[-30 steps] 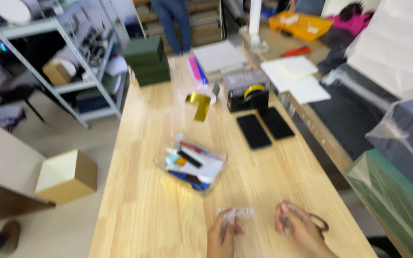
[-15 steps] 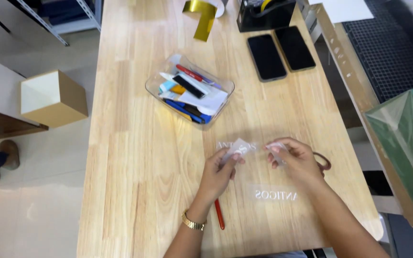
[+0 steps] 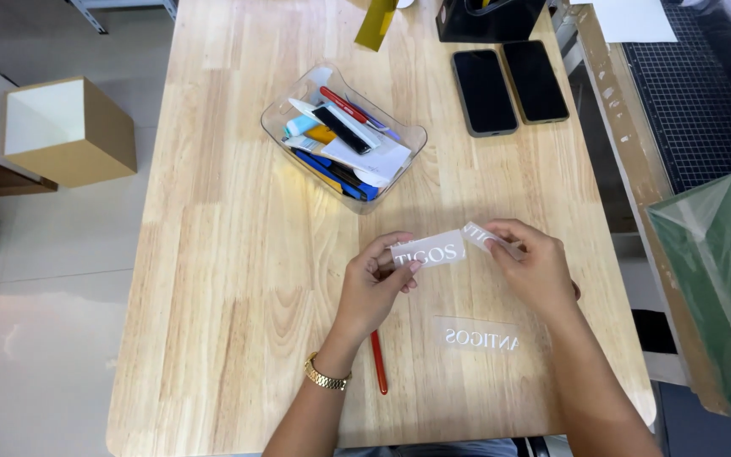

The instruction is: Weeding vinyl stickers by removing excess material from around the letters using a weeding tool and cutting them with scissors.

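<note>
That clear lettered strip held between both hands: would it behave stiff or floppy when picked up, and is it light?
The strip is probably floppy: it bends where the right hand pinches its end, while the left hand holds the other end. It looks very light, since fingertip pinches alone carry it. Being thin and see-through like the second strip lying flat on the table, it may cling or curl.

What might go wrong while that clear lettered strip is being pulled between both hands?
The strip is thin film pinched between the left hand and right hand; its right end already bends, so it may crease or stick to itself. A second lettered film lies just below the hands, where a wrist might smudge it. The red pen by the left wrist could roll off.
</note>
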